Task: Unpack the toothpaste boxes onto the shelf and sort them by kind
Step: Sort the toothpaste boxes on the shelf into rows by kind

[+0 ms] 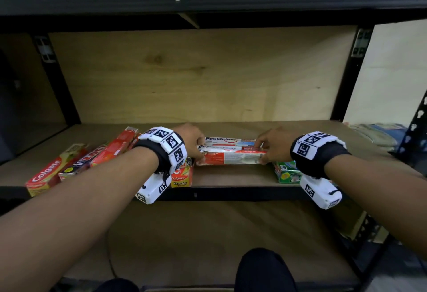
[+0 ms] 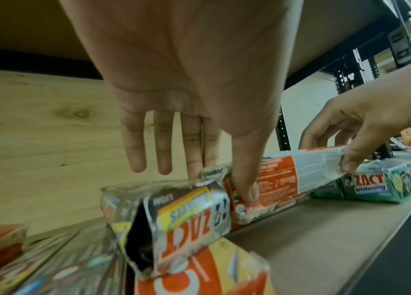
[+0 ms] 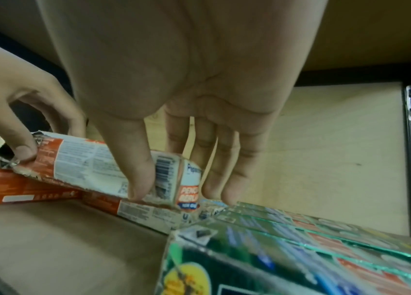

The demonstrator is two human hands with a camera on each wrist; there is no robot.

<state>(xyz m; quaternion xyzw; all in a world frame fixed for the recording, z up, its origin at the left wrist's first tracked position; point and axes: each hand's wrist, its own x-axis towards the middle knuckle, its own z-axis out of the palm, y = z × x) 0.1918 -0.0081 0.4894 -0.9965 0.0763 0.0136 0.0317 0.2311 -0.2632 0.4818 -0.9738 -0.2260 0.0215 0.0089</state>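
While pinching a white-and-red Pepsodent box (image 1: 231, 157) at its two ends, well apart from each other, one hand to each end. Left hand (image 1: 194, 140) at the box's left end: thumb (image 2: 246, 191) pressed on the near face, fingers reaching over the top to the far side. Right hand (image 1: 272, 146) at the right end: thumb on the near face by the barcode, fingers curled behind the end flap. Both hands clamped on this same box.

Box lying lengthwise across the middle of the shelf (image 1: 231, 177), on or just over a second Pepsodent box (image 3: 143, 211) below it; cannot tell whether touching along the whole length. Further Pepsodent boxes (image 1: 221, 140) just behind, closer to the wooden back panel (image 1: 196, 72).

To the left on the shelf: a long red Colgate box (image 1: 44, 173), a dark Zact box (image 1: 76, 166) beside it, another red box (image 1: 115, 146) angled toward the back, and a short orange Colgate box (image 1: 182, 177) at the front edge under the left wrist. To the right, just beside the Pepsodent group: green Zact boxes (image 1: 286, 171) side by side under the right wrist.
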